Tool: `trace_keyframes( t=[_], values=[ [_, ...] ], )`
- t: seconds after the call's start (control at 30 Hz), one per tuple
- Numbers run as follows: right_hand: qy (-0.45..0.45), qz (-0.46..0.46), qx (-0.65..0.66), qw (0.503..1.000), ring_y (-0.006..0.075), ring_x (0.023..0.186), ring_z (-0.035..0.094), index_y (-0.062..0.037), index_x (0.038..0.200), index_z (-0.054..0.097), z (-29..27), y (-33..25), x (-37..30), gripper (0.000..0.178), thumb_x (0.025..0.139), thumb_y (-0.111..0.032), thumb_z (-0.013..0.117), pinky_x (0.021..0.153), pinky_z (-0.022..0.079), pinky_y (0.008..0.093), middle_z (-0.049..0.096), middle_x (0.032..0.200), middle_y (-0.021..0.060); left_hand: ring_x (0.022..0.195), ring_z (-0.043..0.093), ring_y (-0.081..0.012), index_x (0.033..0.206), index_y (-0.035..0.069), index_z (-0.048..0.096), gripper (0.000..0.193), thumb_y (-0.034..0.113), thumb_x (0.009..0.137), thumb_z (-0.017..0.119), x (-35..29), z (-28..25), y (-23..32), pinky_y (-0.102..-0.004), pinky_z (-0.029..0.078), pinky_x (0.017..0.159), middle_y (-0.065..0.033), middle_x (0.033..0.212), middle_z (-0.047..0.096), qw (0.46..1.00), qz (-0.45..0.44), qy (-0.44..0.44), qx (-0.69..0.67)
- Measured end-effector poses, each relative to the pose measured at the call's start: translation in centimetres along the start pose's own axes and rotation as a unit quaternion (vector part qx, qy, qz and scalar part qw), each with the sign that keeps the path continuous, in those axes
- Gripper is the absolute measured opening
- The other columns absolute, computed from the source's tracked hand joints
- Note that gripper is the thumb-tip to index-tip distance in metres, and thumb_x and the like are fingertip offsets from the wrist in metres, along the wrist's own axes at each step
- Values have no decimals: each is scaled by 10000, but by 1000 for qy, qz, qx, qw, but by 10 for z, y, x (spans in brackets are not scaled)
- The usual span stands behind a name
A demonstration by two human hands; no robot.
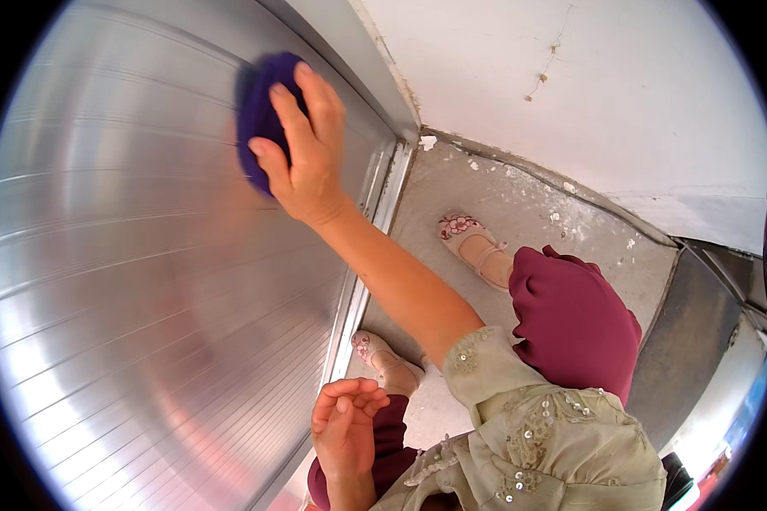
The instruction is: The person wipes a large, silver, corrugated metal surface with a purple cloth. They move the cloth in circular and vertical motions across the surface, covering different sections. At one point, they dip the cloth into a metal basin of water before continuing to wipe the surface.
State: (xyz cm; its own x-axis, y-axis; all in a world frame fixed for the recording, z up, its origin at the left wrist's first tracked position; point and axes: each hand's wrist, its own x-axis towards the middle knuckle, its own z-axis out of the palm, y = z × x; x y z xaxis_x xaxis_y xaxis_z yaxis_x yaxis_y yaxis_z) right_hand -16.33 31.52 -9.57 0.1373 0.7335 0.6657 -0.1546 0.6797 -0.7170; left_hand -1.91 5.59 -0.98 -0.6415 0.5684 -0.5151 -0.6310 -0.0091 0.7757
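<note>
Door (145, 255) left, wall (622, 102) right, floor (430, 179) between

On my feed, the cloth (260, 119) lies against the door, under the right hand (311, 162). I have the left hand (345, 426) well apart, before a trouser leg (392, 430). One shoe (458, 225) stands on the floor; the other shoe (372, 347) stands nearer the door.

Person's right arm (409, 285) stretches diagonally toward upper left, wrist (325, 211) roughly straight. Right hand (307, 153) shows its back, fingers spread and slightly bent in a hold, thumb out to the left. Left forearm (352, 491) comes up from lower edge; left hand (346, 426) free, fingers loosely curled, thumb tip close to them.
</note>
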Motion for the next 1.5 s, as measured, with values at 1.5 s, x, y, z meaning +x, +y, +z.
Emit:
trace_keyframes(
  t=[1.5],
  values=[
    [-72, 451, -147, 877, 359, 1072, 571, 49, 1156, 569, -73, 156, -189, 380, 803, -92, 565, 953, 419, 380, 605, 1118, 243, 932, 624, -295, 1088, -8, 545, 231, 154, 926, 516, -1, 1, -1, -428, 501, 825, -194, 1038, 627, 1000, -21, -19, 7]
  ],
)
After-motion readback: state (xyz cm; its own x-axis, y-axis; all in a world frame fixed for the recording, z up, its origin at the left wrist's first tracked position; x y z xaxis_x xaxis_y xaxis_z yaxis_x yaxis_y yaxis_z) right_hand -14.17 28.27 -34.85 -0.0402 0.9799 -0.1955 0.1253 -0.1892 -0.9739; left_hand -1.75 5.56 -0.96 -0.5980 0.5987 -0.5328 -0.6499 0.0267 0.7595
